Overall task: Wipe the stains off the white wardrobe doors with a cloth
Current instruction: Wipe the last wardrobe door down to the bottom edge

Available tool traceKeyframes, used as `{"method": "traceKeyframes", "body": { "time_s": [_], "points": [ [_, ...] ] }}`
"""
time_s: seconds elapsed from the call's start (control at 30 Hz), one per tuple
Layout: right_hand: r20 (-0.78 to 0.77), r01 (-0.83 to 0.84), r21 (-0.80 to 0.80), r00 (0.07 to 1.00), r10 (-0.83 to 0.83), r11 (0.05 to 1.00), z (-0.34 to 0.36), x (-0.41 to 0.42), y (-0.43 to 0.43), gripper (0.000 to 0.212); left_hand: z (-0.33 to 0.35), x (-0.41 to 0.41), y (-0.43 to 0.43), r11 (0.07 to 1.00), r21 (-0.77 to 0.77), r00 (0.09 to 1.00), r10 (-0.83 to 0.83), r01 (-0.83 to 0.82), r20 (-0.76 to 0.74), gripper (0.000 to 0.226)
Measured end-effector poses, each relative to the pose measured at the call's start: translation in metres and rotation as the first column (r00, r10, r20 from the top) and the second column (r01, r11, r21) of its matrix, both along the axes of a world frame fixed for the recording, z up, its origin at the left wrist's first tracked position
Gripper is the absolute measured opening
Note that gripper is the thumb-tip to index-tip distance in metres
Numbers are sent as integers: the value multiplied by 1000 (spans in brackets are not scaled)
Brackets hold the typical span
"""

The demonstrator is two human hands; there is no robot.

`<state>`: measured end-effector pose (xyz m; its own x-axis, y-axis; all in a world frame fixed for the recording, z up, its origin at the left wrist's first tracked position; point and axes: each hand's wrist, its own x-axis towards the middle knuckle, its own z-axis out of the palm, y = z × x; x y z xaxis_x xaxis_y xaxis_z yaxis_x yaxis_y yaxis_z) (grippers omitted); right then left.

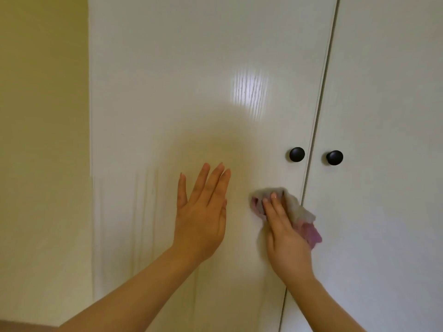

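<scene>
On the left door [167,92], right hand [285,238] flat on cloth [300,212], left hand [201,214] alongside, both grips released.

Left door [191,92]: cut off by the top and bottom edges; its left rim blurs into the wall [43,116].
Right door [383,116]: cut off at the top, right and bottom.
Cloth [299,213]: its middle is hidden under the fingers of the right hand [285,233]; only the bunched ends show, and the pink part is smeared.
Right hand's thumb: hidden behind the hand and cloth.
Left hand [201,212]: its palm faces the door, so whether it touches the door cannot be told.
Forearms: both run off the bottom edge.
Streaks [143,212]: faint upright lines low on the left door, too blurred to tell stain from reflection.
Brown strip [19,327]: a sliver in the bottom left corner, too little to identify.
</scene>
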<state>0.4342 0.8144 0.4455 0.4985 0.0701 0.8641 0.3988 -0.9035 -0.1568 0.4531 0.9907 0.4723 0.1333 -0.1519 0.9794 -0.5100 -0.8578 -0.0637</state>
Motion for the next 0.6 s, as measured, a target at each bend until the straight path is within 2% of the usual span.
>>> {"method": "traceKeyframes", "body": {
  "time_s": [0.03,0.1,0.13,0.2,0.3,0.47,0.53,0.6],
  "points": [
    [21,-21,23,1000,21,1000,22,3,1,59,6,2,0,1000,-2,1000,3,-3,12,48],
    [173,31,90,984,-46,995,50,10,1,56,11,6,-1,1000,3,999,-15,14,45,49],
    [188,72,124,977,-95,990,49,12,3,57,11,6,-2,999,8,998,-35,34,43,49],
    [169,118,109,976,-136,987,13,12,9,61,8,7,-5,995,56,994,-91,88,58,49],
    [144,159,64,975,-167,985,-42,-5,21,55,3,12,-2,988,127,991,-100,88,91,48],
    [49,213,152,974,-223,965,13,1,19,58,-11,11,1,987,108,989,-126,117,76,49],
    [61,273,167,956,-287,947,3,4,23,56,-18,10,3,988,111,992,-113,106,61,48],
    [41,304,171,948,-314,937,-39,1,33,56,-23,9,8,989,119,995,-94,88,43,49]
  ]
}}
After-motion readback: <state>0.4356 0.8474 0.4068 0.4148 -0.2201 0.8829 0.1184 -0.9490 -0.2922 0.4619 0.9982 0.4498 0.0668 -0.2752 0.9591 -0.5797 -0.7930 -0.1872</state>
